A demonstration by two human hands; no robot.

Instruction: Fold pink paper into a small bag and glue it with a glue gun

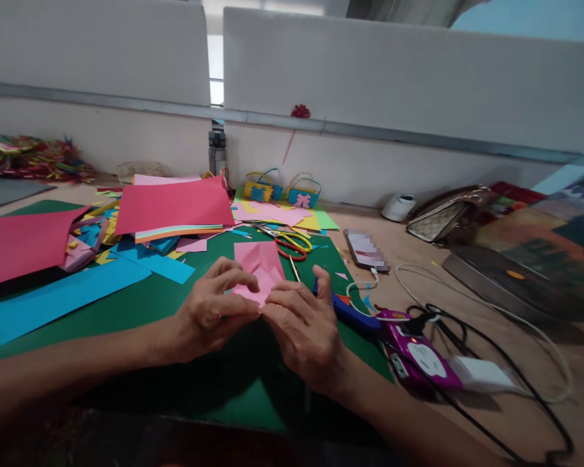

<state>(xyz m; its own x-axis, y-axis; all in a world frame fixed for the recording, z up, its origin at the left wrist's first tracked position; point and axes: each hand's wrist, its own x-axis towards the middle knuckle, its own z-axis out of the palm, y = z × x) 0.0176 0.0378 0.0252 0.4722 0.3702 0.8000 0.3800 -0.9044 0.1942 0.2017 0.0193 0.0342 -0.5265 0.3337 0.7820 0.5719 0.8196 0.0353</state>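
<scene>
Currently, both hands are together over the green mat [233, 395], fingertips meeting at the near edge of a folded pink paper [255, 256] and pinching it. Left hand [217, 311]: forearm comes in nearly level from the mat's left side; upper fingers curled above the paper, lower digits closed on its edge. Right hand [304, 327]: forearm slants in from the mat's near right corner, back of hand up, fingers bent toward the left fingertips, outermost finger raised. Whether the paper touches the mat: cannot tell.

Materials: pink paper thin, matte, flat in its far part, angular creases toward the fingers. Scissors [294, 243] with yellow and red loop handles and metal blades lie toward the mat's far edge. Long, straight-edged blue paper strip [73, 301] across the mat's left part; stack of red-topped sheets [175, 204] at its far left. Beyond the mat, a small yellow bag [259, 190] and a blue bag [302, 196], both boxy, with thin loop handles and paper bows. Glossy purple power strip [418, 350] off the mat's right side.
</scene>
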